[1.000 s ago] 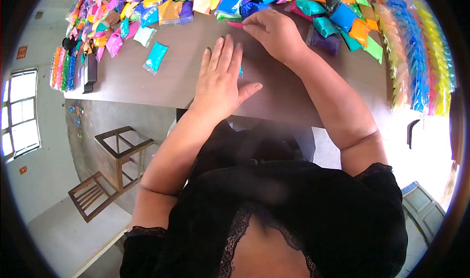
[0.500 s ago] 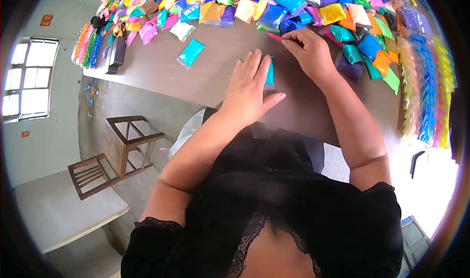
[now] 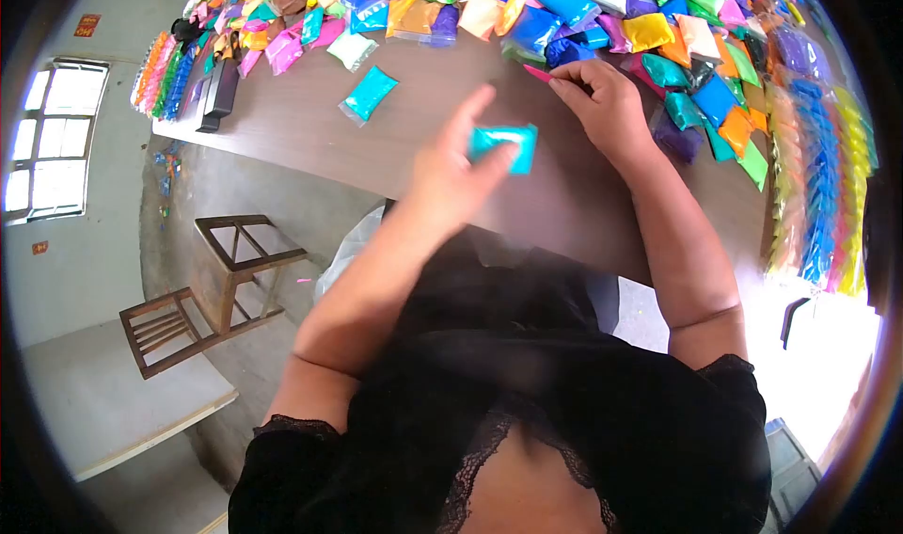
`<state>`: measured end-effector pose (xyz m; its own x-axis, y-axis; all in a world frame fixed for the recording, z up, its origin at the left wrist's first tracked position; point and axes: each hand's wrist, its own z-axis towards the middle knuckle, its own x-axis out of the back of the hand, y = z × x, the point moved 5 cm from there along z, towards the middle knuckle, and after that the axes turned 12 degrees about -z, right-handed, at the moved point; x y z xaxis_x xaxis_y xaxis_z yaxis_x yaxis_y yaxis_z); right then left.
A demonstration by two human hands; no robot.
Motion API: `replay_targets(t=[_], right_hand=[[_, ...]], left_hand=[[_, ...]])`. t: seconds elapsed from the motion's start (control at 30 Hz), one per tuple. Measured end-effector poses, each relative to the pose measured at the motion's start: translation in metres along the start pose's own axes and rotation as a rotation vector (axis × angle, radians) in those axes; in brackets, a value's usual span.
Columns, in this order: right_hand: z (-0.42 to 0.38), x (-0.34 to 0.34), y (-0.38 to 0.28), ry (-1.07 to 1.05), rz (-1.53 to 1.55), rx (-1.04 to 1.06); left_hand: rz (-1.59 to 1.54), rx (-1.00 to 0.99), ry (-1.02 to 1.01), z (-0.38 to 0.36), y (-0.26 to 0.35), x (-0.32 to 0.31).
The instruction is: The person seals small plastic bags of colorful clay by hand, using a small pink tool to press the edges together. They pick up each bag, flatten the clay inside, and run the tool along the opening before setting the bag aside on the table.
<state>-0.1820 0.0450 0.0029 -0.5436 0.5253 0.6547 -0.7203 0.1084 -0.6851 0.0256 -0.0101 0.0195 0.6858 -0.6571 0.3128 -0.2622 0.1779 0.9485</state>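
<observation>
My left hand (image 3: 450, 172), smeared by motion, hovers over the near part of the table. Its fingers are stretched out and spread from the thumb. A teal packet in a clear bag (image 3: 503, 143) lies by it, with the thumb passing across its lower part; no grip on it shows. Farther right, my right hand (image 3: 602, 106) pinches a thin pink strip (image 3: 538, 73) between thumb and fingers; its exact kind cannot be made out. A second teal packet (image 3: 370, 94) rests on the table to the left.
A heap of many-coloured packets (image 3: 564, 7) covers the far side of the brown table (image 3: 310, 111). Strips of packets (image 3: 814, 186) hang at the right edge. A dark box (image 3: 218, 94) sits at the left corner. A wooden stool (image 3: 221, 289) stands on the floor at left.
My left hand has lifted and turned off the teal packet, uncovering more of it. My right hand stays nearly in place with the pink strip. The view has shifted slightly.
</observation>
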Motion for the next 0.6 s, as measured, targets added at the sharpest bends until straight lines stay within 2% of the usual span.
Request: replay_targets(t=[0.03, 0.07, 0.13, 0.17, 0.27, 0.3, 0.37, 0.53, 0.6], right_hand=[[0.0, 0.001, 0.0, 0.002, -0.009, -0.005], [0.0, 0.002, -0.002, 0.001, -0.015, 0.009], [0.0, 0.001, -0.001, -0.001, 0.017, -0.005], [-0.001, 0.001, 0.001, 0.003, 0.016, -0.016], [0.0, 0.001, -0.001, -0.005, -0.023, 0.017], [0.0, 0.001, -0.001, -0.001, -0.023, 0.019], [-0.001, 0.001, -0.001, -0.002, -0.029, 0.017], [-0.001, 0.001, -0.002, 0.009, 0.005, 0.015], [0.001, 0.002, -0.003, 0.016, -0.01, 0.019]], left_hand=[[0.014, 0.087, 0.039, 0.01, -0.007, 0.01], [0.008, 0.084, 0.032, 0.017, -0.013, 0.019], [0.122, -0.227, 0.343, 0.025, -0.009, 0.049], [0.123, -0.225, 0.332, 0.025, -0.011, 0.05], [0.592, -0.538, 0.103, 0.014, 0.007, 0.024], [0.59, -0.538, 0.1, 0.008, 0.006, 0.013], [0.819, -0.491, -0.103, -0.003, -0.005, -0.016], [0.771, -0.489, -0.157, 0.0, -0.003, -0.009], [0.824, -0.54, -0.081, -0.005, 0.006, -0.008]])
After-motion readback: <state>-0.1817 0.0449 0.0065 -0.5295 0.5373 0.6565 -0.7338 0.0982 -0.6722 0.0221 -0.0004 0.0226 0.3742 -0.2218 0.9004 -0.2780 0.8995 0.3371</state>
